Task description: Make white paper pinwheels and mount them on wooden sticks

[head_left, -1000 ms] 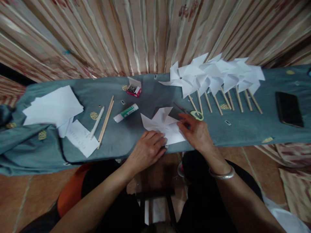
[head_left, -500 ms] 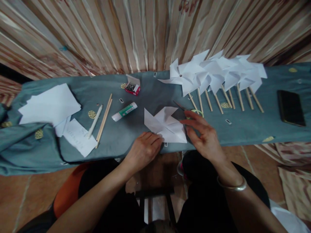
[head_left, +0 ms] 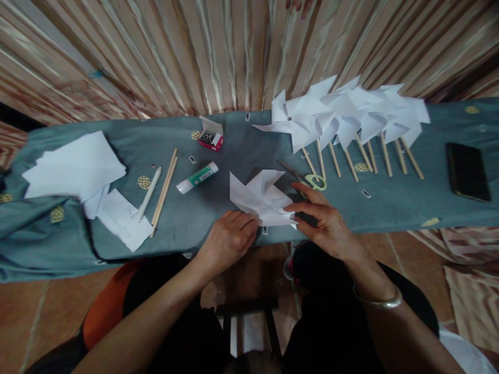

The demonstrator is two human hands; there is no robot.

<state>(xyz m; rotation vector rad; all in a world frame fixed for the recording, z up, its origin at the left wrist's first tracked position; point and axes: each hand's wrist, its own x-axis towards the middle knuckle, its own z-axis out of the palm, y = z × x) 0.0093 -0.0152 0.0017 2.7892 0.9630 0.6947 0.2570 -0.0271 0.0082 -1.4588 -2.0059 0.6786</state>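
Note:
A half-folded white paper pinwheel (head_left: 260, 197) lies at the near edge of a narrow table under a grey-blue cloth (head_left: 234, 150). My left hand (head_left: 228, 240) presses its fingertips on the paper's lower left corner, fingers curled. The fingers of my right hand (head_left: 325, 221) pinch the paper's right flap and bend it toward the middle. Green-handled scissors (head_left: 307, 179) lie just beyond my right hand. A glue stick (head_left: 197, 177) rests to the left of the paper.
Several finished white pinwheels on wooden sticks (head_left: 346, 122) lie in a row at the back right. A black phone (head_left: 467, 171) is far right. A red box of pins (head_left: 208, 137), two wooden sticks (head_left: 163, 188), a pen (head_left: 148, 193) and loose white sheets (head_left: 76, 166) lie to the left.
My right hand lifted off the paper, then came back and took the right flap, folding it inward. My left hand stayed on the lower left corner.

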